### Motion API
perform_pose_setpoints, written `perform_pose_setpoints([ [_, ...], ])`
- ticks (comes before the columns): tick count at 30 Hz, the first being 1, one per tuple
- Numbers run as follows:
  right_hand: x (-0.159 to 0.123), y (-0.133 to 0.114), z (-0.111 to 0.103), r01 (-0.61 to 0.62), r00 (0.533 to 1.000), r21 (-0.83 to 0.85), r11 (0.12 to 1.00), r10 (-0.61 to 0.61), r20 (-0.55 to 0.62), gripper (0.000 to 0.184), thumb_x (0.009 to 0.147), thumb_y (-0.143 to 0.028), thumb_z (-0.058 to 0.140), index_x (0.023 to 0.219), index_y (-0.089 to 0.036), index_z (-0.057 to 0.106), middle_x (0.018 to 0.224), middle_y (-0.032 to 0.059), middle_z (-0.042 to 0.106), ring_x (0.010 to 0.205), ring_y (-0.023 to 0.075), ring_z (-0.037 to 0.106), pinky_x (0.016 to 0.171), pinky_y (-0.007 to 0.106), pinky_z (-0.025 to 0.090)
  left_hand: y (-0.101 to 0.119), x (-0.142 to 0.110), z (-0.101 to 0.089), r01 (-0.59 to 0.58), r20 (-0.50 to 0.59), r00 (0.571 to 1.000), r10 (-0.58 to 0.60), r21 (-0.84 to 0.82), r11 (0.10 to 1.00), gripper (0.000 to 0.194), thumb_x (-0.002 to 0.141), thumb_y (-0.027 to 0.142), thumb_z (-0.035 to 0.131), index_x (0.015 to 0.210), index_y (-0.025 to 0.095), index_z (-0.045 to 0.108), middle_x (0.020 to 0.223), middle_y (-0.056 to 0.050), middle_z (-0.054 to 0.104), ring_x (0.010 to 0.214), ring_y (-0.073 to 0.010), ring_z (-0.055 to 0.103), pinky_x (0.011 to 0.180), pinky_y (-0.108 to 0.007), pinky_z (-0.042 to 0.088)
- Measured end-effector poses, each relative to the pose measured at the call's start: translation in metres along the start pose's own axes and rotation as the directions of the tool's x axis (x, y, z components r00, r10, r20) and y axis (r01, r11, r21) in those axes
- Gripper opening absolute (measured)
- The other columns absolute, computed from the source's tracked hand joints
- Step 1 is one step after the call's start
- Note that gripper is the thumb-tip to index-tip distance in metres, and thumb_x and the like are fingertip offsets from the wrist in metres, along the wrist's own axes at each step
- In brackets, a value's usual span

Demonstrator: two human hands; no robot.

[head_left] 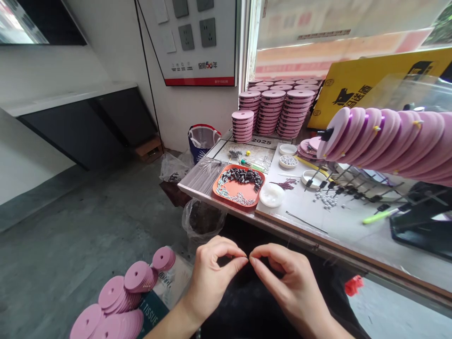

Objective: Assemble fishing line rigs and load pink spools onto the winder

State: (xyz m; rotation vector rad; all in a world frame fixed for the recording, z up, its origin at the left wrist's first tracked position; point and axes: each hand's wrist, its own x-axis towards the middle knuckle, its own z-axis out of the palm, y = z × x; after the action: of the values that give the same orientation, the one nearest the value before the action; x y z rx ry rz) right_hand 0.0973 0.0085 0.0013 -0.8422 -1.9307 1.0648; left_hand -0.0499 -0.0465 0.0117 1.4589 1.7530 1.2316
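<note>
My left hand [221, 263] and my right hand [282, 268] hover over my dark-clothed lap, just in front of the table edge. Thumb and forefinger are pinched on each, and the two pairs of fingertips nearly meet. Whatever lies between them is too fine to make out. Nearest on the table is an orange tray [231, 201] with black pieces [243, 176], silvery bits [240, 198] and pale slim pieces [222, 184]. Beside it sits a round white dish [271, 195]. A thin dark rod [306, 221] lies on the white board [282, 212].
Stacks of pink discs [273, 110] stand by the window. More pink spools [384, 136] hang on a rack at right. White beads [326, 200] and a bead dish [288, 161] lie on the board. Pink discs [115, 294] fill a box at lower left; a bagged bin [204, 219] stands below the table.
</note>
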Motion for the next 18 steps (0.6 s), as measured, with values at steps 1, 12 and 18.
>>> perform_pose_setpoints([
  [1,0.0004,-0.0002,0.0002,0.007,1.0,-0.013,1.0,-0.007,0.005,0.015,0.081,-0.024,0.052,0.072,-0.018,0.062,0.06,-0.0006,0.058,0.048,0.0113,0.047,0.045,0.02,0.033,-0.0003,-0.0002,0.0,-0.021,0.0,1.0,0.021,0.013,1.0,0.006,0.071,0.021,0.066,0.067,0.017,0.066,0.07,-0.003,0.064,0.069,-0.0149,0.06,0.064,-0.024,0.047],
  [12,0.0042,-0.0068,-0.0021,0.087,0.996,-0.097,0.991,-0.085,0.028,0.014,0.081,-0.02,0.05,0.072,-0.018,0.061,0.061,0.0015,0.06,0.051,0.0131,0.053,0.048,0.021,0.04,0.0039,-0.0016,-0.0013,-0.088,0.001,0.996,0.089,0.126,0.988,0.007,0.073,0.018,0.063,0.066,0.018,0.065,0.071,-0.003,0.062,0.07,-0.0151,0.058,0.066,-0.026,0.046],
  [18,0.0053,-0.0082,-0.0022,0.107,0.994,-0.124,0.987,-0.104,0.033,0.012,0.079,-0.018,0.051,0.072,-0.018,0.06,0.061,0.0006,0.06,0.052,0.0124,0.054,0.048,0.02,0.038,0.0039,-0.0025,-0.002,-0.104,0.013,0.995,0.103,0.171,0.98,0.008,0.074,0.015,0.061,0.067,0.018,0.065,0.072,-0.003,0.062,0.071,-0.0153,0.058,0.066,-0.026,0.045],
])
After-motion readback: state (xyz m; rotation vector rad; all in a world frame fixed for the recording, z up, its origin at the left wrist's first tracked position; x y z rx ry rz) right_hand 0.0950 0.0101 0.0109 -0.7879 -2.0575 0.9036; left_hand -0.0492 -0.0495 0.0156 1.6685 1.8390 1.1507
